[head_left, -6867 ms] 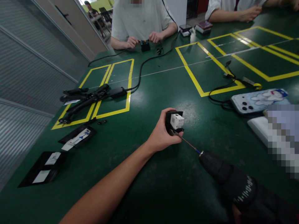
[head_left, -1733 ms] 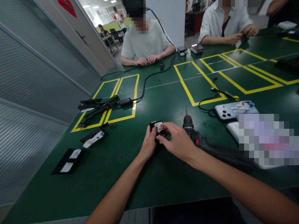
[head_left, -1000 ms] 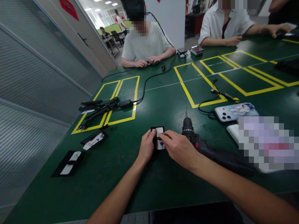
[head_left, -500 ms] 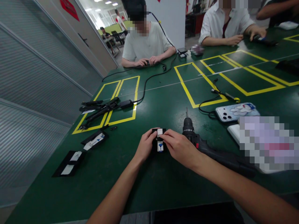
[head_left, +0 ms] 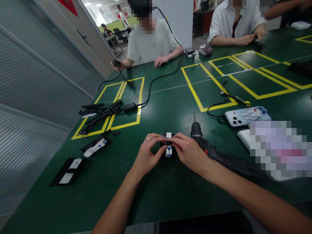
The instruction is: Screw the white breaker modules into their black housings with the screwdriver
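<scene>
A small black piece with a white and blue insert (head_left: 168,151) lies low over the green table in front of me, a dark band across its middle. My left hand (head_left: 148,154) comes from the left, thumb and fingers pinched at that band; a ring shows on one finger. From the other side my right hand (head_left: 188,149) pinches the same spot, its fingertips nearly meeting the left ones. Exactly what the fingertips grip is too small to make out. Just beyond the right hand lies a black cordless drill (head_left: 202,139), its bit pointing away from me.
Black pouches with white cards (head_left: 67,172) lie at left, near black folded gear (head_left: 107,113) with a cable. A phone in a cartoon case (head_left: 247,116) and a cable (head_left: 214,110) lie at right. Yellow tape (head_left: 140,110) marks the green table (head_left: 117,195). Several people sit opposite.
My left fingers have shifted from the piece's left edge to its middle band, meeting my right fingertips. Across the table, a person has lifted a dark corded object to the left.
</scene>
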